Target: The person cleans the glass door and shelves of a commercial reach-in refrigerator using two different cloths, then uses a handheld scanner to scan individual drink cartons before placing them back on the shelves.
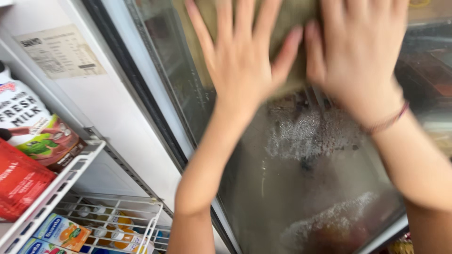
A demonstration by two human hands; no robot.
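Note:
Both my hands press flat on a greenish-brown cloth (292,19) laid against the glass door (306,188) of a refrigerator. My left hand (240,56) has its fingers spread over the cloth's left part. My right hand (358,51) lies beside it on the right, with a thin dark red band around the wrist. The glass below the cloth is wet, fogged and streaked. Motion blurs both hands.
A dark door frame (141,94) runs diagonally to the left of the glass. Inside the open fridge at left, white wire shelves (70,174) hold a milk carton (33,127), a red pack (19,183) and juice cartons (61,233). A paper label (61,51) is stuck on the white inner wall.

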